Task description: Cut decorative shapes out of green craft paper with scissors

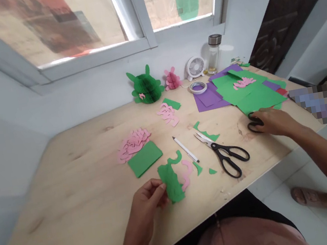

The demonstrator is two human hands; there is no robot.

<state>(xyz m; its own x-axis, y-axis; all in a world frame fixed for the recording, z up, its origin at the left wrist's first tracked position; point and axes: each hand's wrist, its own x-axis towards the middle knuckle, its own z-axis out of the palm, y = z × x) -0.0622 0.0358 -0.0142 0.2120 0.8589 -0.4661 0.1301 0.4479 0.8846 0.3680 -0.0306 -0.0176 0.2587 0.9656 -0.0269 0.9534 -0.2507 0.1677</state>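
1. Two bare hands are in view over the pale wooden table [83,187], and both are yours.
2. Your left hand [149,196], near the front edge, pinches a jagged-edged green paper cutout [171,182] between thumb and fingers. A curled green strip shows at the cutout's top; whether it is attached cannot be determined.
3. Your right hand [272,121] touches a black looped handle [251,124], just in front of the overlapping green paper sheets [241,94]. You have your fingers curled there, but I cannot tell whether they close around it.
4. Between your hands, open-bladed scissors with black handles [214,146] lie flat, near a slim white pen [186,149]. A thin curved green paper offcut [212,136] lies just beyond the scissors.
5. Just right of your cutout is a wavy pink paper strip [186,175].
6. Beyond your left hand, a folded-looking green paper rectangle [145,159] lies against a heap of pink paper cutouts [135,144].
7. Along the wall you have a green pleated-paper figure [146,88], a smaller pink pleated-paper figure [172,79], a round white fan [196,67] and a clear bottle with a metallic lid [213,58], all upright.
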